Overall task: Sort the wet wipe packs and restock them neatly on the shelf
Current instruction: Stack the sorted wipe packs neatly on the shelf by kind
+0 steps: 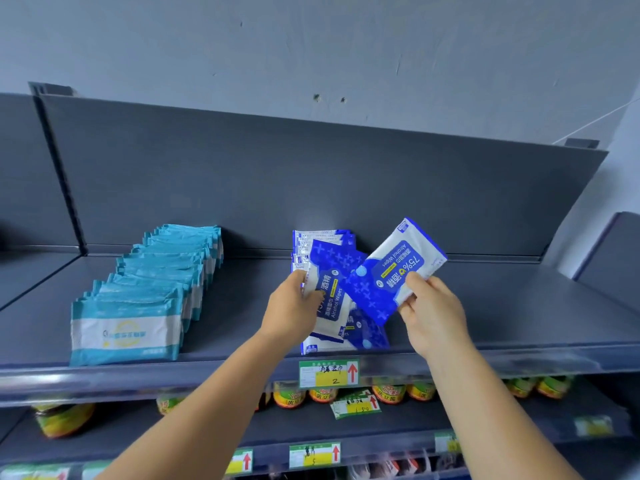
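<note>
At centre frame, a person's right hand (431,308) pinches a blue alcohol wipe pack (394,270) by its lower corner, holding it tilted above the grey shelf (519,317). Just left of it, the left hand (294,308) grips a pack in the blue row (332,289), which runs toward the shelf's back panel. At the left of the frame stands a teal row of packs (149,299). A price tag (329,373) hangs on the shelf's front edge below the hands, with jars (388,393) on the shelf beneath.
</note>
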`<state>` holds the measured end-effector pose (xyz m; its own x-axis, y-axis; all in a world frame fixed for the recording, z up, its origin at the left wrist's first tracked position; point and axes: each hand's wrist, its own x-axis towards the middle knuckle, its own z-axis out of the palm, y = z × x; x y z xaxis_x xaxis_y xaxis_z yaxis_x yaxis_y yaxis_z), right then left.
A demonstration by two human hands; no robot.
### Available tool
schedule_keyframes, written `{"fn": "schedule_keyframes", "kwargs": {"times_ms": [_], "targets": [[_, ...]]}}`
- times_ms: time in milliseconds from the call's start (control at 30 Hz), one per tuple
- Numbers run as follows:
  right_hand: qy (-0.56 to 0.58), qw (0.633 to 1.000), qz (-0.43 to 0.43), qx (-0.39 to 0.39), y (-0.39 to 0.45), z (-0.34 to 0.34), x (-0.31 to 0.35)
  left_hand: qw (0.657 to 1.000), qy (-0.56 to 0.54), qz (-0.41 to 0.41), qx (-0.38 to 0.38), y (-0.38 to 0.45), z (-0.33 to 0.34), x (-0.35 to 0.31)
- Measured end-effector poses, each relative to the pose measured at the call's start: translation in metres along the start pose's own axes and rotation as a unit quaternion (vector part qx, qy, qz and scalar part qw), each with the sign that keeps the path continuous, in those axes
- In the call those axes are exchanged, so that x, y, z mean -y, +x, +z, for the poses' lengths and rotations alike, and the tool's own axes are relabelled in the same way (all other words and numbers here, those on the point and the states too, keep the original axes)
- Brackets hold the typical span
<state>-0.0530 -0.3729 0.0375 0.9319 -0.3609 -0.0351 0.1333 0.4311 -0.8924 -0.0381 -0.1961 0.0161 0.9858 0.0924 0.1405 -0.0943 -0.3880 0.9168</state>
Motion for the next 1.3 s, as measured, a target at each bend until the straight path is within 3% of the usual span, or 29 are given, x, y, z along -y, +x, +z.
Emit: {"fn": "schedule_keyframes", "kwargs": {"times_ms": [233,400,467,500,567,633,667,700,733,867,900,967,1067,1167,1200,1300], "targets": [[0.091,0.992,0.078,-0.038,-0.009,0.025,-0.022,0.990,-0.138,-0.028,-0.006,-0.010,0.013,-0.006],[0.013,0.996,0.090,0.002,-0.010,0.026,-0.025,0.982,-0.170,-0.063,-0.048,-0.008,0.014,-0.007],[-0.107,0.993,-0.002,-0.043,0.000,0.017,-0.019,0.987,-0.145,-0.052,-0.043,-0.005,0.011,-0.006],[-0.218,0.970,-0.091,-0.064,0.005,0.011,-0.014,0.991,-0.119,-0.042,-0.040,-0.003,0.010,-0.005],[-0.449,0.852,-0.268,-0.030,0.015,0.002,-0.005,0.997,-0.068,-0.019,-0.029,0.001,0.005,-0.007],[-0.610,0.715,-0.335,0.060,0.016,0.003,0.002,0.999,-0.046,0.001,-0.012,0.003,0.004,-0.011],[-0.648,0.680,-0.333,0.084,0.018,0.003,0.001,0.999,-0.040,0.010,-0.001,0.003,0.004,-0.014],[-0.652,0.680,-0.323,0.089,0.020,0.004,0.000,0.999,-0.036,0.015,0.007,0.002,0.004,-0.016],[-0.629,0.709,-0.306,0.087,0.021,0.004,0.000,0.999,-0.041,0.018,0.011,0.002,0.005,-0.018],[-0.383,0.910,-0.149,0.051,0.015,0.005,-0.003,0.996,-0.081,0.025,0.021,0.000,0.007,-0.017],[-0.312,0.943,-0.104,0.047,0.010,0.007,-0.005,0.995,-0.087,0.025,0.029,-0.002,0.009,-0.016],[-0.239,0.969,-0.047,0.049,0.003,0.014,-0.013,0.993,-0.101,0.024,0.047,-0.005,0.015,-0.017],[-0.225,0.972,-0.012,0.060,0.000,0.020,-0.025,0.995,-0.081,0.029,0.041,-0.005,0.019,-0.019],[-0.313,0.946,-0.049,0.073,0.007,0.011,-0.025,0.998,0.010,0.054,-0.002,0.000,0.009,-0.020],[-0.394,0.913,-0.082,0.074,0.012,0.004,-0.023,0.997,0.046,0.063,-0.015,0.002,0.004,-0.020],[-0.624,0.762,-0.112,0.132,0.023,-0.017,-0.023,0.990,0.125,0.064,-0.011,0.007,-0.010,-0.015]]}}
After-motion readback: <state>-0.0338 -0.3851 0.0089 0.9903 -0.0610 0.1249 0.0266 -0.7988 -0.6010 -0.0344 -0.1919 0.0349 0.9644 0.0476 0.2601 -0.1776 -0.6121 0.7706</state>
